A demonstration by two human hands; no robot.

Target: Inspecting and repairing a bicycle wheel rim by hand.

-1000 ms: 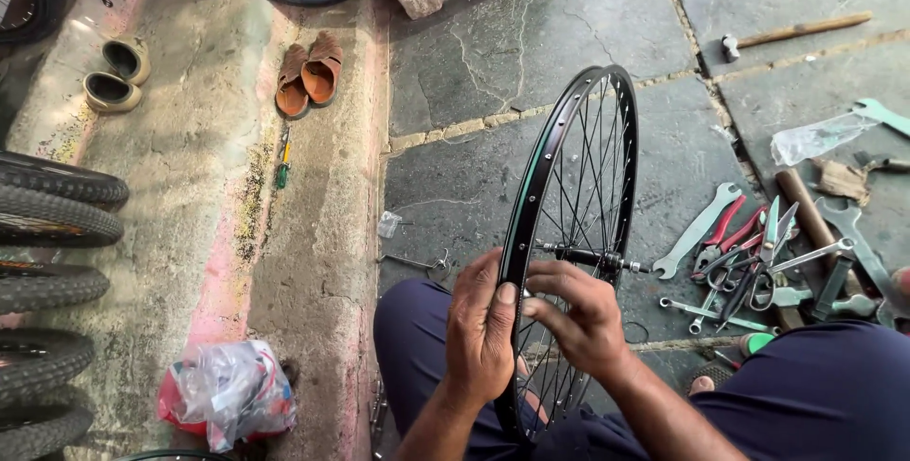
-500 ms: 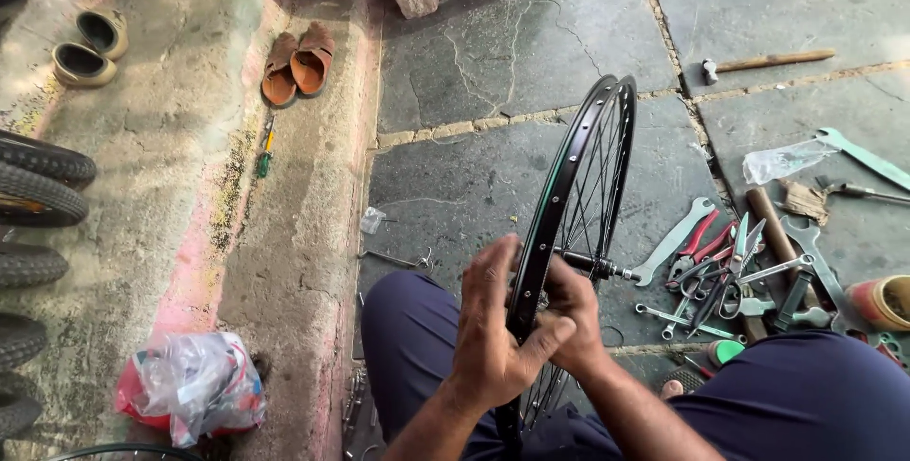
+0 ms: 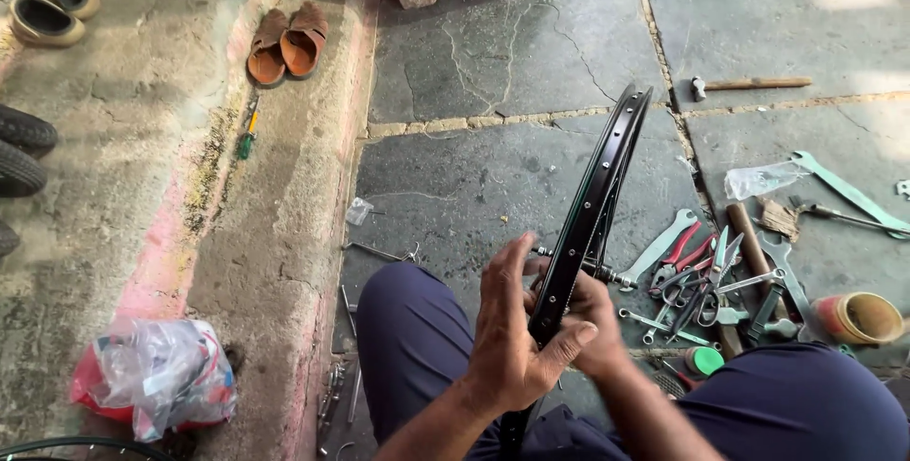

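Note:
A black bicycle wheel rim (image 3: 607, 172) with thin spokes stands upright on edge between my knees, seen almost edge-on. My left hand (image 3: 512, 338) presses its palm and thumb against the near left side of the rim, fingers stretched upward. My right hand (image 3: 592, 314) sits on the other side of the rim near the hub axle (image 3: 607, 274), mostly hidden behind the rim; what its fingers pinch cannot be made out. My legs in dark blue trousers (image 3: 417, 338) frame the wheel.
Spanners, pliers and scissors lie in a heap (image 3: 720, 276) on the stone floor to the right, beside a small tin (image 3: 858, 317). A hammer (image 3: 749, 85) lies farther back. Brown sandals (image 3: 284, 44), tyres (image 3: 19, 153) and a plastic bag (image 3: 156, 380) are to the left.
The wheel has turned from showing its spoked face to nearly edge-on. My left hand has opened flat against the rim; the view has shifted left and downward.

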